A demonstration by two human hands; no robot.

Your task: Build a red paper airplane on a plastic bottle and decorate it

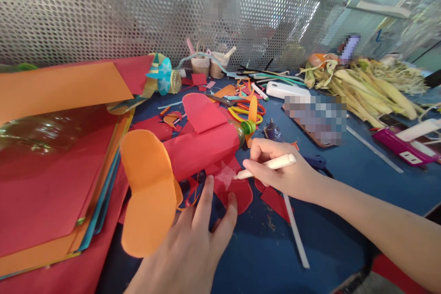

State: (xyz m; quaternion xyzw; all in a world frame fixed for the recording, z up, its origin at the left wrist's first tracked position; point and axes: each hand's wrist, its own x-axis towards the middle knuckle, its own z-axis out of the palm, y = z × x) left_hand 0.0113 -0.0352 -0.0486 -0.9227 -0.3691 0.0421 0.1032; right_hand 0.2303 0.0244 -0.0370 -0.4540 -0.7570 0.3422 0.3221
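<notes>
My right hand grips a white marker, its tip at a pale pink star on a red paper wing. With fingers spread, my left hand rests its fingertips at the edge of that red paper. Beyond them lies a plastic bottle wrapped in red paper, its green cap pointing right. A rounded red paper piece rises from its top. Orange rounded paper pieces stand at the bottle's left end, close to my left hand.
Stacked coloured paper fills the left side, with a clear bottle on it. Behind the wrapped bottle lie scissors and paper scraps. A phone, dried husks and a purple box are at right. Perforated metal backs the table.
</notes>
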